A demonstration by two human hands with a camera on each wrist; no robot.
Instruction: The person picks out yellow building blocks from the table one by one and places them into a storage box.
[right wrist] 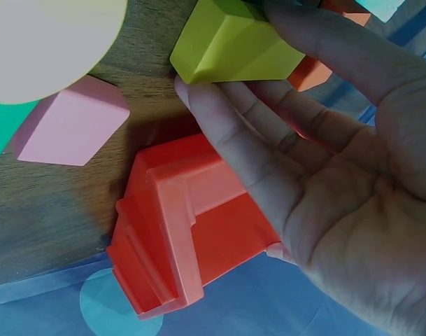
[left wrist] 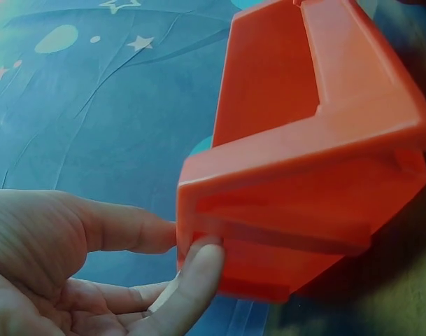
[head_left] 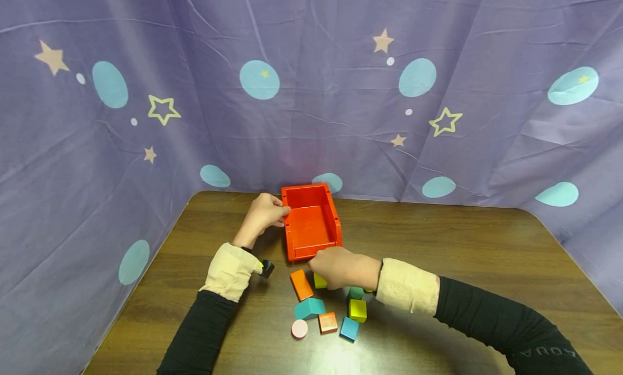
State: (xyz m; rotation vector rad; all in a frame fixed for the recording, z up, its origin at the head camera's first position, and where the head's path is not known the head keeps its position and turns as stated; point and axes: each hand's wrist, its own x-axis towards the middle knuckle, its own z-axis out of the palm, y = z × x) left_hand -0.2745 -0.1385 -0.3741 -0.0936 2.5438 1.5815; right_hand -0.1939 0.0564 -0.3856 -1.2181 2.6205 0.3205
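In the head view, a red open-topped plastic bin (head_left: 291,239) stands near the table's back edge. My left hand (head_left: 263,215) holds the bin at its left side. The left wrist view shows thumb and fingertips against one corner of the bin (left wrist: 282,203). Just in front of the bin, my right hand (head_left: 340,268) reaches down over the blocks. Between its thumb and fingers is a yellow-green block (right wrist: 233,45), pinched near its edges. The hand covers most of that block in the head view.
Nearer the person lie an orange block (head_left: 302,285), a teal block (head_left: 309,309), a pink round piece (head_left: 299,329), a small orange block (head_left: 328,323), a blue block (head_left: 349,329), another yellow block (head_left: 357,310) and a green block (head_left: 356,293). A purple curtain (head_left: 302,131) hangs behind the table.
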